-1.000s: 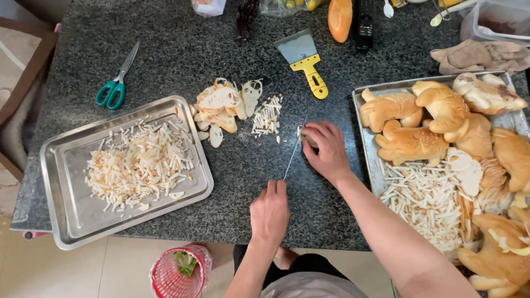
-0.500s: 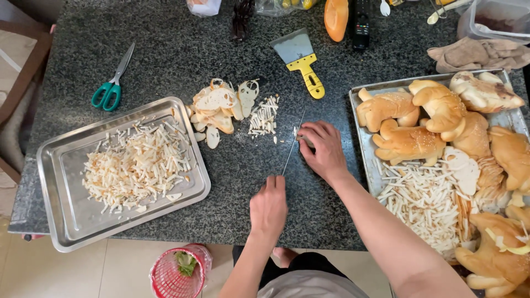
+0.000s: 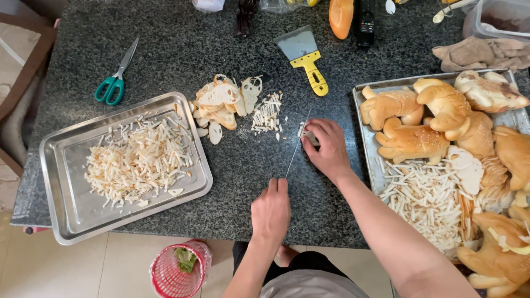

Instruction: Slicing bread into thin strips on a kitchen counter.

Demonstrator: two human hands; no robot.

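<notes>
Knife [image 3: 297, 146] on edge, pale bread slice [image 3: 307, 134]

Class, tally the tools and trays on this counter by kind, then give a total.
Metal trays: 2
Knife, held in the left hand: 1
Green-handled scissors: 1
Yellow-handled scraper: 1
Total: 5
</notes>
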